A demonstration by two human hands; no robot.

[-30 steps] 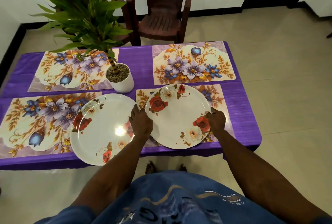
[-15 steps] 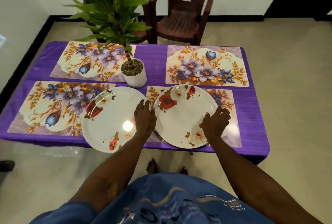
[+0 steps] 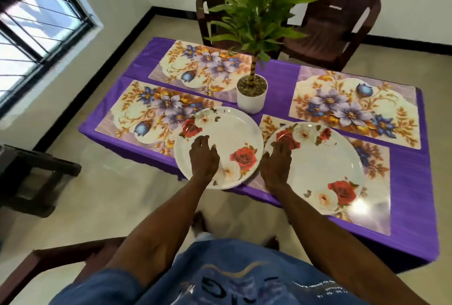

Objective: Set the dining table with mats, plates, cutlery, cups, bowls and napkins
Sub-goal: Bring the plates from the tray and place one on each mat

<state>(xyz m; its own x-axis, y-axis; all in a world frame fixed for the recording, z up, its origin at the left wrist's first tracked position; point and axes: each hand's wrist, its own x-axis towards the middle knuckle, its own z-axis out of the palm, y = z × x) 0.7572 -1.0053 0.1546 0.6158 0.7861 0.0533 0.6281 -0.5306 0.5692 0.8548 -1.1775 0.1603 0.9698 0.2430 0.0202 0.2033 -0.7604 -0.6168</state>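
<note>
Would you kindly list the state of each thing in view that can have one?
Left plate: lying half on its mat, overhanging the table's near edge.
Right plate: flat on its mat.
Left hand: open, resting on the left plate.
Right hand: open, touching the right plate's rim.
Far left mat: bare.
Far right mat: bare.
Potted plant: upright.

plates (image 3: 234, 138): white, red roses | mats (image 3: 151, 114): cream, purple-blue flowers | tablecloth (image 3: 281, 72): purple

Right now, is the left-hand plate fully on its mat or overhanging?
Overhanging: the left plate juts past its mat and the table edge, left hand on it.
</note>
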